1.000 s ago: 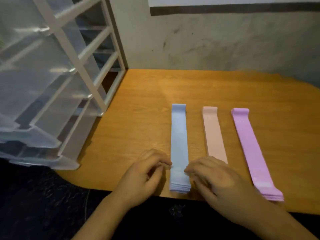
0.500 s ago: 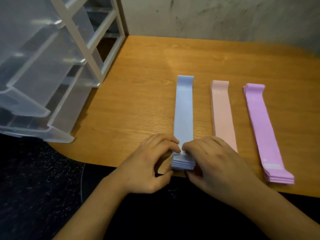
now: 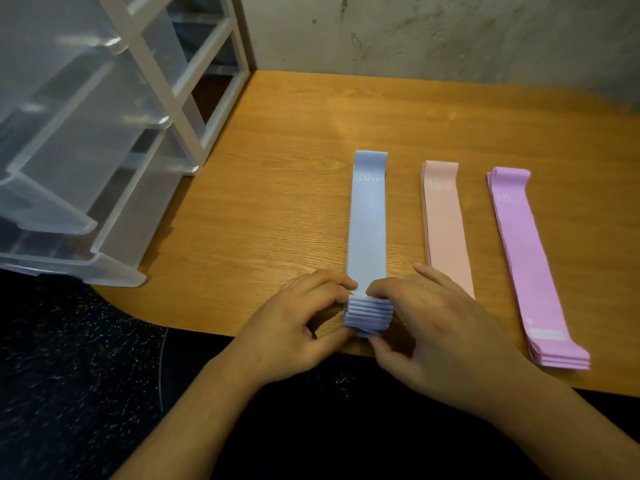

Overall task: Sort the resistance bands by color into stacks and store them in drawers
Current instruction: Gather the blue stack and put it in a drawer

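Left hand (image 3: 294, 336) and right hand (image 3: 438, 332) around blue band stack (image 3: 367, 233)

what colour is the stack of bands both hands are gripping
Light blue; the blue stack shows best in the head view.

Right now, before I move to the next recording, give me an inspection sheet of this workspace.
Surface: wooden table, rounded near corner.
Job's things: blue stack, peach stack, purple stack, side by side, apart.
Clutter: nothing seen.
Grips: left hand and right hand pinch the blue stack's near end.
Cables: thin pale line on dark floor, unclear.
Surroundings: translucent drawer unit at left, drawers pulled out; stained wall behind.
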